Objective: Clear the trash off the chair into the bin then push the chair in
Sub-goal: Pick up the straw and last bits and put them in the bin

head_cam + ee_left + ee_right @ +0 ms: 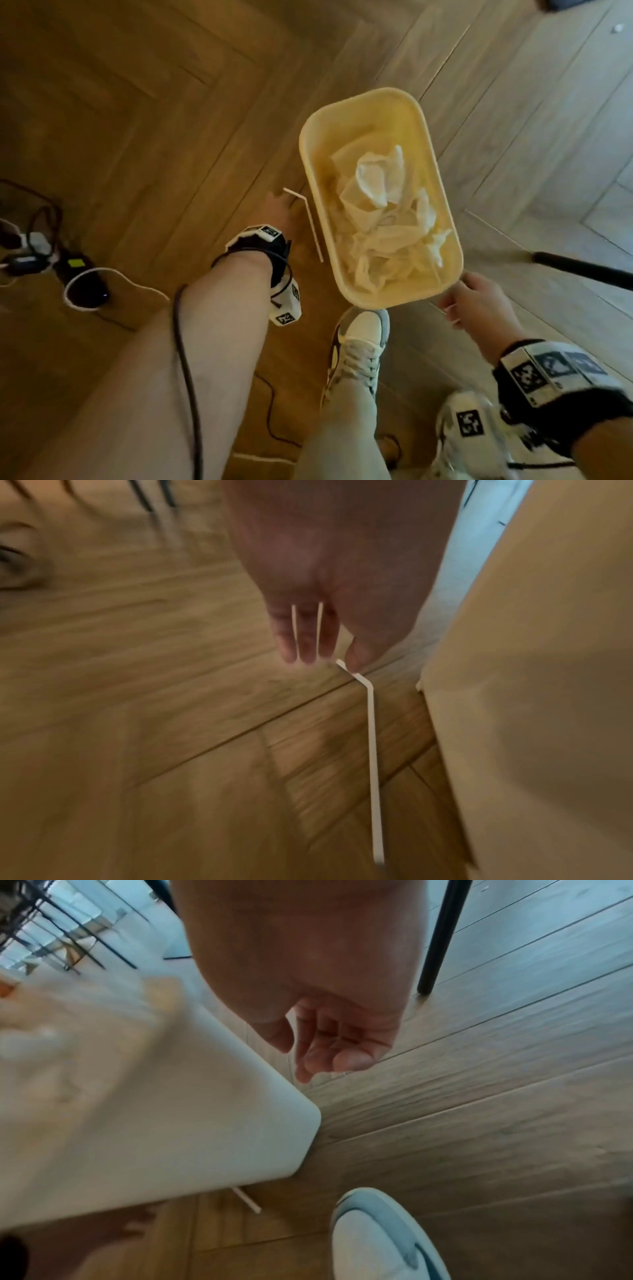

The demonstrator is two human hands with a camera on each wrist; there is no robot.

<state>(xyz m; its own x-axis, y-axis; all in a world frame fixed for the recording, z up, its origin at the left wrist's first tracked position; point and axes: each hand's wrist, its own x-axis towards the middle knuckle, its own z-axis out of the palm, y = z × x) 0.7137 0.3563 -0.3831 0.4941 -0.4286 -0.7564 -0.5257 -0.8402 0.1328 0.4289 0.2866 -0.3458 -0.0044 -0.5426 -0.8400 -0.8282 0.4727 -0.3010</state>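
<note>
A cream rectangular bin (363, 102) stands on the wood floor with crumpled white tissues (376, 185) inside. A white bendy straw (313, 229) lies on the floor along the bin's left side. My left hand (277, 205) reaches down to the straw's short bent end. In the left wrist view the left hand (329, 661) has straight fingers, and its thumb tip touches the end of the straw (372, 750), which lies flat beside the bin wall (531, 696). My right hand (455, 308) hangs by the bin's near right corner, and the right hand's (298, 1058) fingers are loosely curled around nothing.
A black chair leg (582, 270) slants in from the right, close to my right hand. My two pale sneakers (359, 342) stand just below the bin. A power strip with tangled cables (34, 246) lies on the floor at the far left.
</note>
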